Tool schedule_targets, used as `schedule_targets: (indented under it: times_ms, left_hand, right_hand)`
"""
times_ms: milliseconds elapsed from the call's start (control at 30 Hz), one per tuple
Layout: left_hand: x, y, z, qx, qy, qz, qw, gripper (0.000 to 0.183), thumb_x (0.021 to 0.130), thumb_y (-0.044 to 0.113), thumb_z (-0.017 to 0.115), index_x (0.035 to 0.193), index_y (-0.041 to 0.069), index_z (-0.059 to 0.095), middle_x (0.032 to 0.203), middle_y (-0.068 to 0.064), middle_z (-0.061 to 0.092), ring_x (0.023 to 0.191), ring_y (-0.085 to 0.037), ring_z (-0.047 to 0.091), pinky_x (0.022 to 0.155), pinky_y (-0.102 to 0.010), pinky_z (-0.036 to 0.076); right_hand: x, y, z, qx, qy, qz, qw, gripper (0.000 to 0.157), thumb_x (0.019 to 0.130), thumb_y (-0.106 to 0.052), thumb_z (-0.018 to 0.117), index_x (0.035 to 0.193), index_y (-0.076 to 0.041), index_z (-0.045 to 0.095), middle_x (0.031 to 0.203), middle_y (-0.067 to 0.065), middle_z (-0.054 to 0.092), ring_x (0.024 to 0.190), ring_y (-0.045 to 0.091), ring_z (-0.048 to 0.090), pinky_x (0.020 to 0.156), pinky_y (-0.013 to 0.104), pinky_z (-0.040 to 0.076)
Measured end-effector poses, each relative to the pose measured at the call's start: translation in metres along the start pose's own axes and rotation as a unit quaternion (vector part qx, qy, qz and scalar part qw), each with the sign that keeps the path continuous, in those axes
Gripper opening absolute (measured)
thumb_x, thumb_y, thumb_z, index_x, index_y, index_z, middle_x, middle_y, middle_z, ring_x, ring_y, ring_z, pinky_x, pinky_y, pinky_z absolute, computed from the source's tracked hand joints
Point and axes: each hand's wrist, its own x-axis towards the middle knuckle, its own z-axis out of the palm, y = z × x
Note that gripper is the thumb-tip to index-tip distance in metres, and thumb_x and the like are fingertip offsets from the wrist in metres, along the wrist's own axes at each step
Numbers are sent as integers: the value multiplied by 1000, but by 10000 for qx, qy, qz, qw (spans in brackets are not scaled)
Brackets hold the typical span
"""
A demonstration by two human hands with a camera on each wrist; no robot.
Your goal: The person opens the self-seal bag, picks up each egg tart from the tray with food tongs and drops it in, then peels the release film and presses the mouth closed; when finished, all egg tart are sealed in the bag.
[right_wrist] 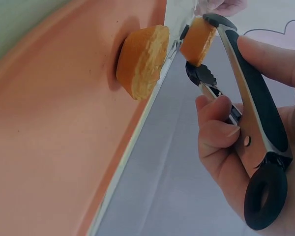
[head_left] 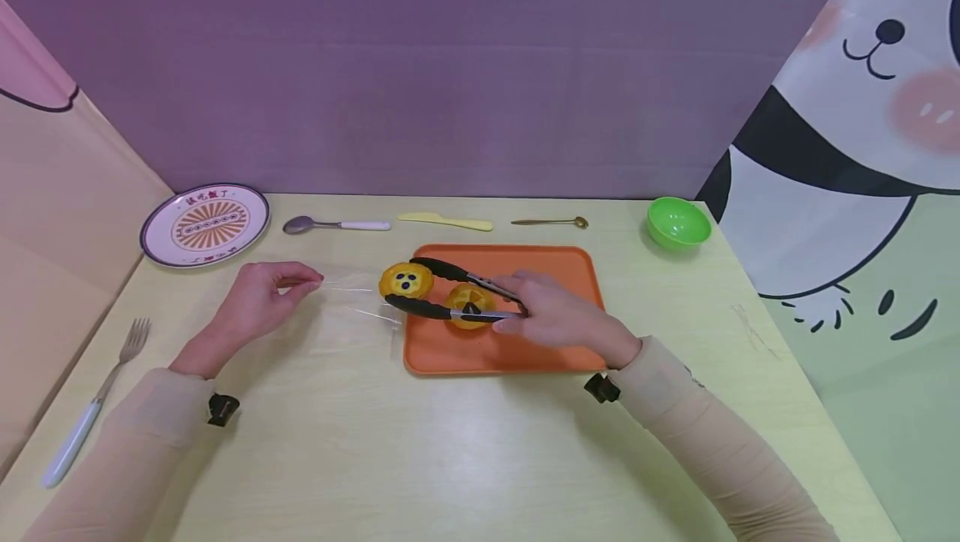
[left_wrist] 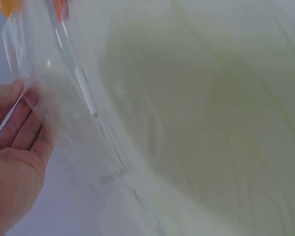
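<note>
My right hand point(head_left: 555, 313) grips black-tipped metal tongs point(right_wrist: 258, 93) over the orange tray point(head_left: 517, 358). Between the tong tips sits a small tart point(head_left: 406, 281) topped with dark blue berries, held past the tray's left edge. A second tart point(right_wrist: 140, 61) stands on the tray under the tongs. To the left, my left hand point(head_left: 262, 300) pinches a clear plastic bag point(left_wrist: 64, 132) between thumb and fingers. The bag stretches from those fingertips toward the berry tart, its far end overlapping the tray's left edge in the head view.
Behind the tray lie a spoon point(head_left: 365, 225), a yellow knife point(head_left: 450, 221) and a small gold spoon point(head_left: 551, 222). A decorated plate point(head_left: 161, 233) stands at the back left, a fork point(head_left: 82, 434) at the near left, and a green bowl point(head_left: 678, 223) at the back right.
</note>
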Motion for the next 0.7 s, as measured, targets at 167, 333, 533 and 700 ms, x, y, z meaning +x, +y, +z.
schedule_targets:
  times_ms: [167,333,533,700]
  left_hand:
    - [1,2,1,-123,-45,-158,9998,8,83,5,69,90,5,73,86,-6,72,83,-22,69,70,0,42]
    - [1,2,1,-236,-41,-268,9994,8,84,6,69,91,5,73,87,-7,72,84,-21,69,69,-1,43]
    - [2,2,1,-422,62,-273,9987,8,84,5,68,91,4,72,89,-8,72,83,-3,66,71,-1,44]
    - [3,4,1,-568,-57,-507,9971,10,84,4,68,94,5,72,92,-7,72,83,13,57,70,-2,45]
  right_hand:
    - [1,-7,-2,-299,-209,76,9993,62,89,-38,61,142,-13,39,121,4,54,97,14,50,83,29,45]
    - [3,-12,-2,-755,-327,89,9966,63,90,-40,60,143,-15,38,130,1,49,108,13,49,93,31,45]
    - [5,-18,-2,-1089,-328,-272,9931,62,90,-34,61,142,-11,37,131,5,48,103,15,53,91,31,48]
    - [9,-19,-2,-1143,-338,-335,9923,62,90,-34,60,142,-10,36,127,5,49,94,12,52,85,29,48]
